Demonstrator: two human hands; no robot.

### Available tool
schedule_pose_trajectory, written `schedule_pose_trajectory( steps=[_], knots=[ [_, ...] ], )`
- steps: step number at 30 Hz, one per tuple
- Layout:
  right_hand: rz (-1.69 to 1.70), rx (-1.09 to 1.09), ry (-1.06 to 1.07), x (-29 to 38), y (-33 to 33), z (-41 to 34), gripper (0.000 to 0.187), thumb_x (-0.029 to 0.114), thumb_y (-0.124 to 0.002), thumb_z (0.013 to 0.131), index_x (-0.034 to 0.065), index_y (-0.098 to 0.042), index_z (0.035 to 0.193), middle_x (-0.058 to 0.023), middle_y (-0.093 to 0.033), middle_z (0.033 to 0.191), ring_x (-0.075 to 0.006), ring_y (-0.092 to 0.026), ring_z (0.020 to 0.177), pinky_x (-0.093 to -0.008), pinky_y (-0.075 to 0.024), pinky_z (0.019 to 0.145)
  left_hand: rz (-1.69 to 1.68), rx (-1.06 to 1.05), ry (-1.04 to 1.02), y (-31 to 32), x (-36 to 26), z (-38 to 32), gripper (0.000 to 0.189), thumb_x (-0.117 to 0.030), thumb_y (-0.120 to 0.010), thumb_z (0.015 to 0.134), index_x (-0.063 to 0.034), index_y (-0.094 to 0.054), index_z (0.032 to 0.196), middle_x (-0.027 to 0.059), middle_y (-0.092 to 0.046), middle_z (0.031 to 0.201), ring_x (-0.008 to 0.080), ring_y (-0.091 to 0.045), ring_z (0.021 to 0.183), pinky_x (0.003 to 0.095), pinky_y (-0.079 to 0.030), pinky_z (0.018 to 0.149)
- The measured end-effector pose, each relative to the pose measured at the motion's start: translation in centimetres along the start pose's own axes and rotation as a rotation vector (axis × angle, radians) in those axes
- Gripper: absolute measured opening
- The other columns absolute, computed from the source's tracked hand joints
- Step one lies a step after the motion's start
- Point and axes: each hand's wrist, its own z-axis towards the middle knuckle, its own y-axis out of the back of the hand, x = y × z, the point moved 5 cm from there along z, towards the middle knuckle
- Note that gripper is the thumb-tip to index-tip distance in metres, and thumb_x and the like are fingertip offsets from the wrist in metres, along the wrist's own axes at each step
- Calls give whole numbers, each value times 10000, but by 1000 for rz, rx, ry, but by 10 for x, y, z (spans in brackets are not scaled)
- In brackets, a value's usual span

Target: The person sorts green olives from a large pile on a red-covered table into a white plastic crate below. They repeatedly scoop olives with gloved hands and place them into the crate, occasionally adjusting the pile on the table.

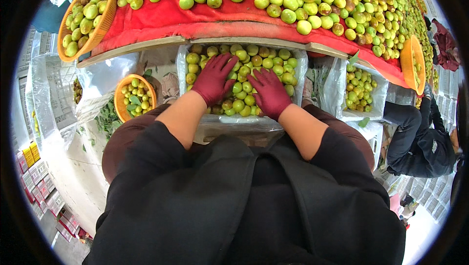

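Both my hands wear dark red gloves and rest palm-down on green and brownish jujubes [245,71] that fill a plastic-lined crate [301,78] between my knees. My left hand [216,78] lies over the left part of the fruit, fingers spread and pointing away from me. Over the right part, my right hand [270,91] lies flat with its fingers apart. Neither hand is closed around a fruit. The jujubes under the palms are hidden.
Beyond the crate, a red-cloth table [157,19] with a wooden edge bears heaped jujubes. Orange baskets [104,27] of fruit sit at its ends. Left on the floor is another orange basket [118,98]; right, a second lined crate [381,96]. A co-worker [425,151] sits at far right.
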Motion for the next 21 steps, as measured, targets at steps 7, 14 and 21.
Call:
schedule_pose_trajectory(
  steps=[7, 14, 21],
  knots=[
    [-80, 162, -164, -30, 0, -19, 400, 160, -701, 800, 110, -660, 1194, -137, -589, 1294, -364, -526, 1254, -511, -416, 1081, -188, 140, -255, -21, -22, -3, 512, -72, -678, 863, -102, -560, 1360, 222, -537, 1358, 435, -554, 1228, 480, -487, 1030],
    [-25, -134, -288, -64, 26, -27, 514, 105, -696, 835, 96, -573, 1334, -188, -557, 1370, -422, -491, 1298, -545, -372, 1132, 76, 66, -412, -35, -54, -2, 576, -209, -705, 839, -157, -563, 1395, 183, -496, 1471, 397, -479, 1350, 577, -327, 1175],
    [73, -119, -128, -20, 26, -11, 465, 94, -659, 839, 50, -579, 1294, -205, -596, 1291, -431, -577, 1142, -514, -466, 993, 163, 98, -324, -31, -46, 7, 653, -337, -677, 889, -213, -473, 1496, 176, -449, 1530, 402, -381, 1440, 618, -201, 1216]
  ],
)
